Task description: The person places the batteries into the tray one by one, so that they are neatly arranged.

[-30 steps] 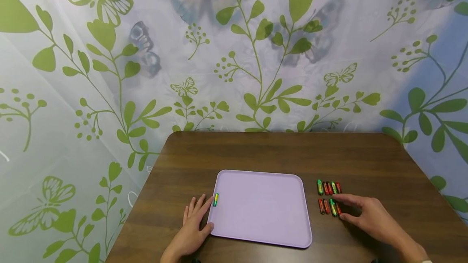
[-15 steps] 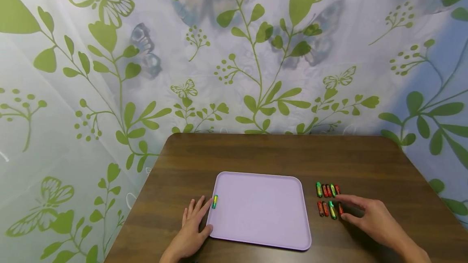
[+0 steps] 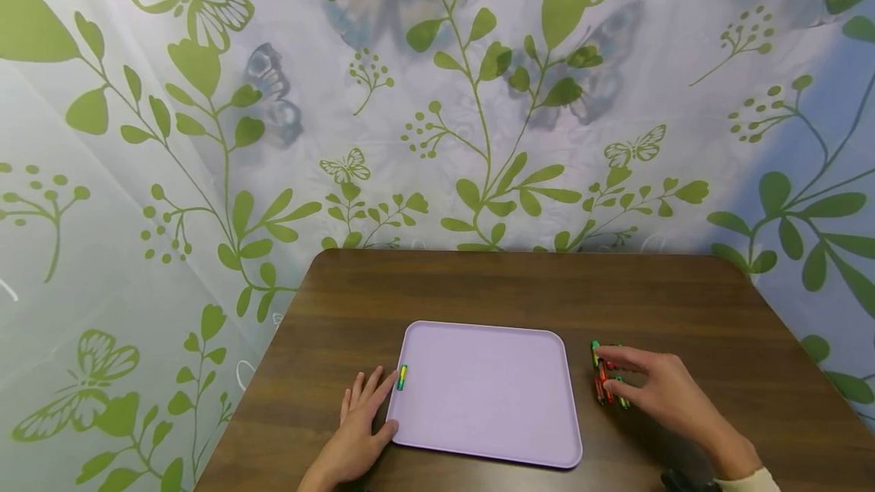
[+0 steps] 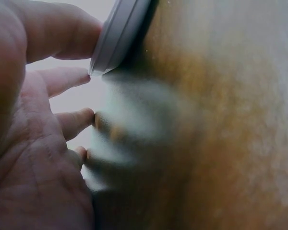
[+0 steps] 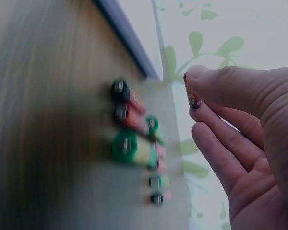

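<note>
Above the rows of batteries [image 5: 128, 146], the right hand [image 3: 666, 393] pinches a red battery [image 5: 193, 95], which earlier was at the near row's right end; so its transfer seems begun. The left hand [image 3: 352, 435], fingers spread, touches the tray [image 3: 488, 397], where one green battery [image 3: 402, 377] lies.

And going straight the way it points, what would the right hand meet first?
Probably the tray, provided the right hand clears the green battery just ahead; the hand's height is unclear.
</note>
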Demonstrator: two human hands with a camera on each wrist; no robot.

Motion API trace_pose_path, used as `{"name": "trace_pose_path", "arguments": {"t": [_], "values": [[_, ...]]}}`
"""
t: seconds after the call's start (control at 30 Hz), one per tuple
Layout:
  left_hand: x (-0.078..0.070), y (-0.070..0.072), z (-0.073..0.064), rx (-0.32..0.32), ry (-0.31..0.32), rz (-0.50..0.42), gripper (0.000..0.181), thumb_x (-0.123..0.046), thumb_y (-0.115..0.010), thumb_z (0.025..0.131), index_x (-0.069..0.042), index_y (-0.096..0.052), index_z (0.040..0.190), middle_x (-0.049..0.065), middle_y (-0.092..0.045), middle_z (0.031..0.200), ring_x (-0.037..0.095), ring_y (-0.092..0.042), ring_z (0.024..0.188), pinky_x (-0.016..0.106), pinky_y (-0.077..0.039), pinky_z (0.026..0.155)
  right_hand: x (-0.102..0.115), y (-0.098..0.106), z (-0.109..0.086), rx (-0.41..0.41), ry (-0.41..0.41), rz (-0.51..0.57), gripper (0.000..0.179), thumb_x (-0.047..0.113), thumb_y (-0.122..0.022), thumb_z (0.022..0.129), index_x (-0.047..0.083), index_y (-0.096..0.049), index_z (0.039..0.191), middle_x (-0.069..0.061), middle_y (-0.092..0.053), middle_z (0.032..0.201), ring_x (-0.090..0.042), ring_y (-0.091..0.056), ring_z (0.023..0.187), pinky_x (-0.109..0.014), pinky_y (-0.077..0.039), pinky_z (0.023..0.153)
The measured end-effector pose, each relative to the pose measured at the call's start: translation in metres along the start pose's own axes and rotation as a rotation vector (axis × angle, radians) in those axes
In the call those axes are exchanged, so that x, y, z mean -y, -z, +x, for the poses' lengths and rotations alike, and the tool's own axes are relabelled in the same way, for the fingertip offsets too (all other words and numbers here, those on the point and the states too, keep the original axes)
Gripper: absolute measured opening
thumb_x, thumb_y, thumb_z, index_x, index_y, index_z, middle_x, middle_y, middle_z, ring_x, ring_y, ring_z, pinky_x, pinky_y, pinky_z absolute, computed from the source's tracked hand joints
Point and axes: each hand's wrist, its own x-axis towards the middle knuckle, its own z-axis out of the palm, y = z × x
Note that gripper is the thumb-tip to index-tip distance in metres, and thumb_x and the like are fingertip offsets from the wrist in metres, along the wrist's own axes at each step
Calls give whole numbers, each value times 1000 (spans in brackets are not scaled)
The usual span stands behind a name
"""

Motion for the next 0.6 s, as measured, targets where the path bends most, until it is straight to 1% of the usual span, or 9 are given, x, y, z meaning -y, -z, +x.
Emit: {"name": "trace_pose_path", "arguments": {"t": [0.1,0.2,0.27,0.37,0.5,0.6], "values": [[1,0,0,-2,-3,1,76,-9,-74,98,-18,-45,168,28,-26,178,58,2,166,76,13,128,9,-8,10,20,8,33,48,19,-96,83,16,-81,129,1,-83,120,-12,-81,98,-30,-66,77],[1,0,0,-4,-7,3,76,-9,-74,98,-18,-45,168,28,-26,178,58,3,167,76,13,128,16,-18,19,17,27,46,47,19,-95,84,17,-81,129,5,-83,119,-13,-80,99,-33,-66,77],[1,1,0,-4,-8,1,77,-9,-73,98,-18,-45,168,28,-26,178,58,3,167,76,13,128,21,-26,24,12,38,55,46,18,-95,84,18,-81,129,6,-83,121,-14,-80,104,-34,-66,80],[0,1,0,1,-6,-1,77,-9,-73,98,-18,-44,169,28,-25,179,58,3,167,76,14,128,28,-39,32,8,54,87,48,15,-95,84,17,-81,129,6,-82,125,-16,-80,112,-33,-67,88],[1,1,0,6,-1,2,77,-9,-73,98,-17,-43,169,29,-24,179,59,4,166,76,13,128,39,-53,43,30,62,133,48,12,-95,84,14,-81,130,5,-82,127,-21,-81,113,-32,-66,94],[1,1,0,8,-1,0,77,-9,-72,99,-17,-43,169,29,-23,179,59,4,166,76,13,128,49,-62,53,49,87,164,47,12,-93,86,13,-81,131,3,-82,128,-26,-82,111,-37,-66,94]]}}
